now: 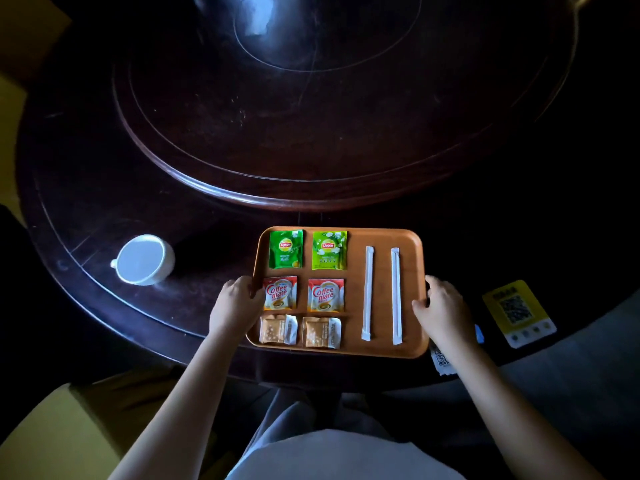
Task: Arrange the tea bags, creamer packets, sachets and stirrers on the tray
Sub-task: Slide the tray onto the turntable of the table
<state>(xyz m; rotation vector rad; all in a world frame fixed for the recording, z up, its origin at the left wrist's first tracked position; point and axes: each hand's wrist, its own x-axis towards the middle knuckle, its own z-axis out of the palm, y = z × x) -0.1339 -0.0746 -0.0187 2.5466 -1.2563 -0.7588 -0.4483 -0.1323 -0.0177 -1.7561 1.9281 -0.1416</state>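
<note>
An orange tray (382, 237) of neatly arranged packets is gripped at both side edges, left hand (235, 303) and right hand (441, 306) fingers curled around its rim.

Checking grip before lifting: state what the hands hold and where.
Both hold the wooden tray: left hand on its left rim, right hand on its right rim. No packet or stirrer is held.

The right forearm (485, 386) hides most of a paper slip (440, 362).

Bare forearms, no sleeves; light grey top (346, 455), grey trousers (287, 410).
</note>
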